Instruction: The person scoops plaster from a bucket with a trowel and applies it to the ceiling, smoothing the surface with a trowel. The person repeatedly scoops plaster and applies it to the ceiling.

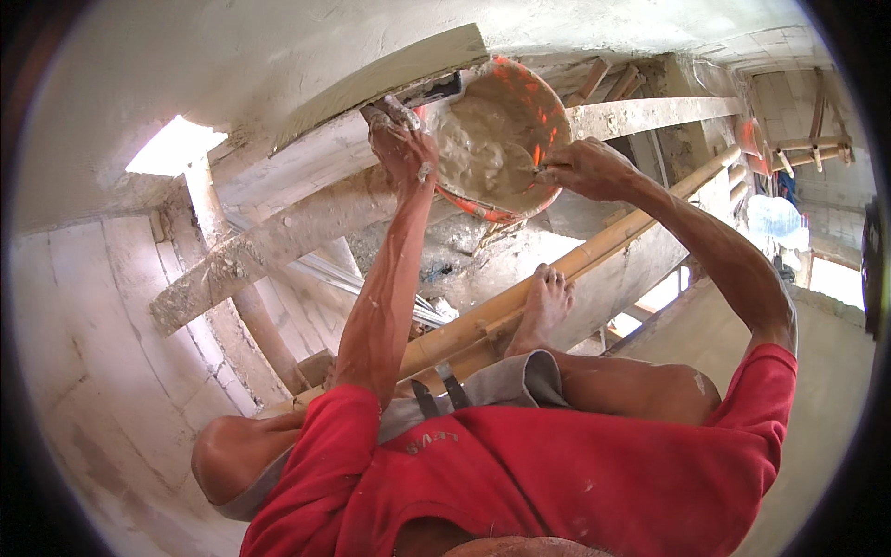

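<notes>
My left hand (401,141), smeared with plaster, is closed on a long flat plastering float (376,85). Its pale blade is tilted up against the wall side, beside the bucket's rim. An orange bucket (557,121) holds wet grey-beige plaster (478,139); more of it coats the inner wall. At the bucket's right rim my right hand (589,169) is closed around the handle of a trowel (527,169). The trowel's blade is down in the plaster and mostly coated, so its shape is hard to make out.
Bamboo poles (594,246) run diagonally under my bare foot (546,302). A rough wooden plank (269,251) crosses at the left, and another beam (659,115) extends right of the bucket. A plastered wall (186,65) curves along the top left. Light comes through a bright opening (176,148).
</notes>
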Tool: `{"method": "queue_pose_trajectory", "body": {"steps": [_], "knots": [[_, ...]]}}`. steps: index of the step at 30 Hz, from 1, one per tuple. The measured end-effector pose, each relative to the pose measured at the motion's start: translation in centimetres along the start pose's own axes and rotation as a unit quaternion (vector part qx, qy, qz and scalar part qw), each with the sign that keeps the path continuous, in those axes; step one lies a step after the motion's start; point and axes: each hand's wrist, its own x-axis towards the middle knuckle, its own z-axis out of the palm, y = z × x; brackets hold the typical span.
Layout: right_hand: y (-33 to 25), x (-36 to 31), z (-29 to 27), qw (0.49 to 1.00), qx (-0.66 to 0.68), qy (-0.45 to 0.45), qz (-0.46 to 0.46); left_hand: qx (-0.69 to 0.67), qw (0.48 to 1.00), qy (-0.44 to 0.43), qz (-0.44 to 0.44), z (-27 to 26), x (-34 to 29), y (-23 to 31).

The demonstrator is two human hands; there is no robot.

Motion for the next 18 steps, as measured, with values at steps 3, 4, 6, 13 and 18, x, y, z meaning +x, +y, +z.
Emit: {"method": "queue_pose_trajectory", "body": {"steps": [3, 4, 6, 13, 18], "knots": [[1.9, -1.1, 0.6, 0.997, 0.071, 0.021, -0.020, -0.072, 0.992, -0.094, -0.049, 0.0, 0.6, -0.2], [2.3, -1.4, 0.7, 0.995, 0.096, 0.022, -0.024, -0.075, 0.994, -0.069, -0.039, 0.2, 0.6, -0.2], [1.4, -2.2, 0.0, 0.988, 0.148, -0.009, 0.039, -0.090, 0.995, -0.016, -0.037, 0.5, 0.6, -0.4], [2.1, -4.5, -0.3, 0.939, 0.334, 0.006, 0.076, -0.140, 0.989, 0.007, -0.055, -0.1, 2.1, -0.3], [1.8, -6.2, -2.5, 0.931, 0.348, 0.079, 0.083, 0.375, 0.907, -0.174, 0.086, 0.6, 1.3, -3.4]]}}
